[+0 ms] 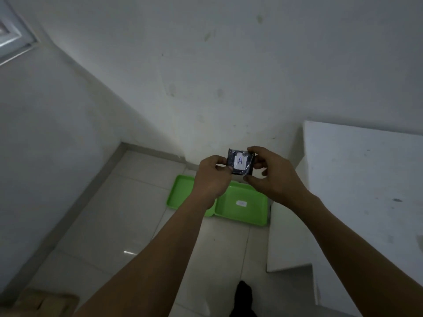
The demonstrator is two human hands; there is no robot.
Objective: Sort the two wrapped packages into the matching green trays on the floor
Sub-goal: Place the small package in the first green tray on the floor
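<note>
While pinched at both edges, package (240, 161) between left hand (211, 177) and right hand (272, 177), above trays (242, 211).

White table (366, 179) right; perhaps cardboard (45, 303) lower left.

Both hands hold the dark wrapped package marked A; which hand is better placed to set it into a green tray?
Hard to call: the left hand hangs over the left green plastic tray, the right hand nearer the right one, whose label is unreadable.
</note>
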